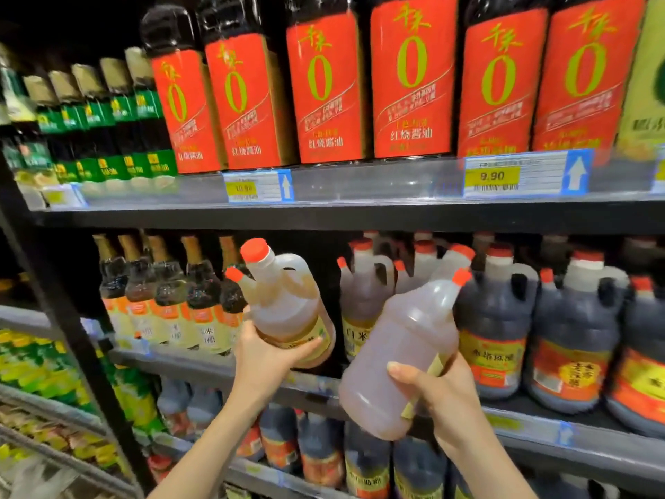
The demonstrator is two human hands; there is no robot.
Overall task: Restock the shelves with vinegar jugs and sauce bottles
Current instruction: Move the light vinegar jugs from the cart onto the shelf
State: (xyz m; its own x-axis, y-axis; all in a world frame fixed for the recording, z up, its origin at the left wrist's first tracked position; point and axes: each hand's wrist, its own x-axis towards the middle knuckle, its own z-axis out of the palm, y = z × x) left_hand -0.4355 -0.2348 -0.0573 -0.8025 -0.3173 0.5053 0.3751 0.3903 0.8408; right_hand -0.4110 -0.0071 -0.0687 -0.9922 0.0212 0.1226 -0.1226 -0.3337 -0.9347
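Observation:
My left hand (268, 358) grips the base of a pale amber vinegar jug (284, 304) with red caps, tilted left in front of a dark gap on the middle shelf (201, 367). My right hand (442, 394) holds a second amber jug (399, 351), tilted right, its small red cap near the jugs standing on the shelf. A matching light jug (363, 300) stands just behind the gap. Dark vinegar jugs (498, 318) fill the shelf to the right.
Slim gold-capped bottles (169, 300) stand left of the gap. Tall red-labelled soy sauce bottles (327, 88) and green-labelled bottles (108, 117) line the shelf above, with price tags (511, 174) on its edge. More jugs (320, 452) sit below. A black upright (75, 340) borders the left.

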